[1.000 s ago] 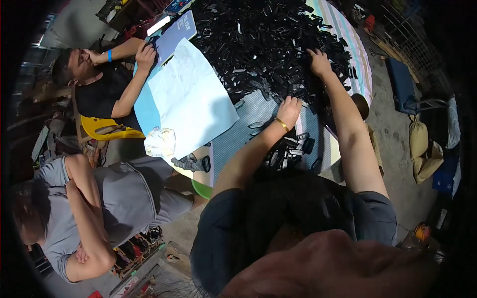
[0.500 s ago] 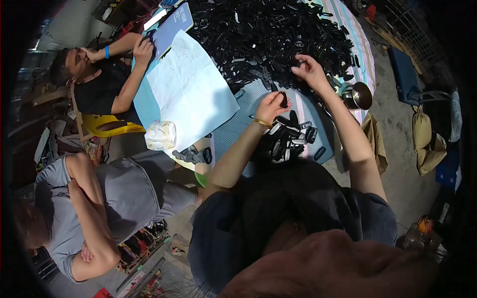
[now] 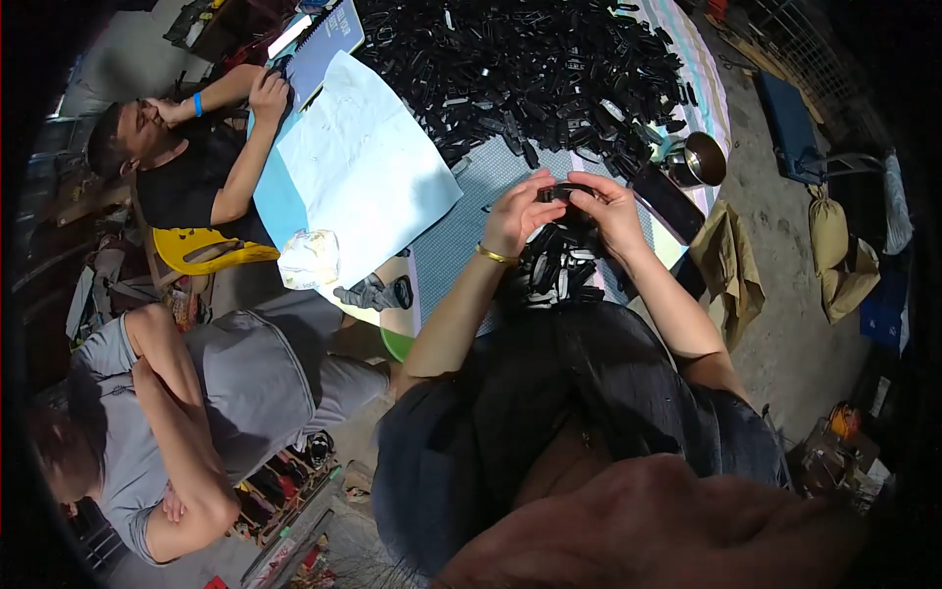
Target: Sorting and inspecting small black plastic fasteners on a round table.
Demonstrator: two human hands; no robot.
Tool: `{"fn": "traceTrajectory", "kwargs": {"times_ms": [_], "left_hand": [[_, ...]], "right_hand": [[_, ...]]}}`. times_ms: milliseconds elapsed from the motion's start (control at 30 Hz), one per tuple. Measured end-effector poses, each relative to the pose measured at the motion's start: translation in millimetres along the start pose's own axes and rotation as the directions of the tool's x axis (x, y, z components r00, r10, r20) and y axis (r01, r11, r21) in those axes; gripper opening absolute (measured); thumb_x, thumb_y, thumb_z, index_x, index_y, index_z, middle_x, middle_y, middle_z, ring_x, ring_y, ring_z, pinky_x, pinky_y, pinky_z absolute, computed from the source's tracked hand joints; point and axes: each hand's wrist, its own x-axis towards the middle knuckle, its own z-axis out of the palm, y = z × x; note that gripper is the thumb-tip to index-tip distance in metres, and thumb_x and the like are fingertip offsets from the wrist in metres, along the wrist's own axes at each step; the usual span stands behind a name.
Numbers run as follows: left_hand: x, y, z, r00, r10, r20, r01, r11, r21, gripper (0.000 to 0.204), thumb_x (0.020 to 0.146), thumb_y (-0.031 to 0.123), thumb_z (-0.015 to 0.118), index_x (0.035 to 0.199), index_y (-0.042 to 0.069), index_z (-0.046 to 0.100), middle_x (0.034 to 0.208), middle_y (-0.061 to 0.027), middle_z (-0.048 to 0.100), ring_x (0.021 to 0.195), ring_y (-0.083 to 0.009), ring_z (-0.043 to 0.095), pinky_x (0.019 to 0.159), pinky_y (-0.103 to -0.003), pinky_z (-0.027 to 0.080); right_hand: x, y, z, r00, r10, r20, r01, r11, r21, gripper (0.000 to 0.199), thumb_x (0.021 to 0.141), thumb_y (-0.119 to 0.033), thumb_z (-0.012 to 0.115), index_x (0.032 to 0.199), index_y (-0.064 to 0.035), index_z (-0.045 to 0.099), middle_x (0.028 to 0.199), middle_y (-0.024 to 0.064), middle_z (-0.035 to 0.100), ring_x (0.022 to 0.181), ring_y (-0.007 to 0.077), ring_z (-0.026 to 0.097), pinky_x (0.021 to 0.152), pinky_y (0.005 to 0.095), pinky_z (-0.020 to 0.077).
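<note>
Both forearms come up from the lower middle of the view and bend in toward each other. The left hand (image 3: 518, 212) and the right hand (image 3: 610, 211) meet close together in front of the body, fingers curled and fingertips pinched inward, nearly touching. The left wrist, wearing a thin gold bangle (image 3: 496, 256), is bent slightly.
</note>
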Motion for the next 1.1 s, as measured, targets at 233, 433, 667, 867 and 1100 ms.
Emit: {"fn": "traceTrajectory", "kwargs": {"times_ms": [233, 433, 667, 867, 1100], "left_hand": [[-12, 0, 6, 0.993, -0.038, 0.113, 0.017, 0.982, 0.187, 0.036, 0.082, 0.006, 0.051, 0.117, 0.0, 0.043, 0.106, -0.0083, 0.052, 0.087, -0.0119, 0.056, 0.071, -0.024, 0.049], [-13, -9, -8, 0.989, 0.08, 0.124, -0.13, 0.867, 0.481, 0.031, 0.082, 0.004, 0.049, 0.112, -0.002, 0.049, 0.089, -0.0021, 0.052, 0.065, -0.0061, 0.05, 0.054, -0.017, 0.037], [-16, -13, 2, 0.969, 0.243, 0.045, -0.229, 0.819, 0.526, 0.028, 0.079, 0.003, 0.053, 0.106, -0.003, 0.054, 0.092, -0.0043, 0.057, 0.079, -0.0084, 0.054, 0.069, -0.02, 0.044], [-14, -25, 1, 0.953, 0.301, 0.015, -0.276, 0.851, 0.447, 0.027, 0.082, 0.004, 0.051, 0.108, -0.004, 0.053, 0.098, -0.0066, 0.059, 0.087, -0.0103, 0.054, 0.078, -0.022, 0.043], [-19, -3, 2, 0.979, 0.164, 0.117, -0.201, 0.838, 0.507, 0.021, 0.081, 0.007, 0.05, 0.098, -0.002, 0.058, 0.088, -0.0064, 0.063, 0.078, -0.0104, 0.057, 0.072, -0.022, 0.045]], "right_hand": [[-7, 3, 2, 0.959, -0.268, 0.092, 0.282, 0.878, -0.387, 0.026, 0.071, -0.004, 0.064, 0.097, -0.0036, 0.062, 0.094, 0.0084, 0.062, 0.086, 0.0159, 0.058, 0.074, 0.0262, 0.0448], [-14, -1, 9, 0.905, -0.401, 0.14, 0.409, 0.735, -0.541, 0.024, 0.067, -0.001, 0.064, 0.091, -0.0021, 0.062, 0.09, 0.0112, 0.061, 0.083, 0.0216, 0.059, 0.072, 0.0282, 0.0462], [-16, 1, 13, 0.935, -0.347, 0.076, 0.329, 0.765, -0.553, 0.024, 0.065, -0.001, 0.066, 0.089, -0.0013, 0.062, 0.088, 0.0103, 0.061, 0.081, 0.0226, 0.059, 0.069, 0.0288, 0.0468], [-18, 10, 17, 0.839, -0.526, 0.14, 0.463, 0.555, -0.691, 0.025, 0.063, -0.004, 0.07, 0.086, -0.0024, 0.06, 0.08, 0.0072, 0.059, 0.072, 0.02, 0.058, 0.062, 0.0289, 0.0464], [-21, 18, -5, 0.978, -0.002, 0.207, 0.102, 0.875, -0.473, 0.022, 0.072, -0.014, 0.067, 0.089, -0.001, 0.061, 0.066, 0.0005, 0.056, 0.055, 0.0055, 0.046, 0.049, 0.0215, 0.0372]]}}
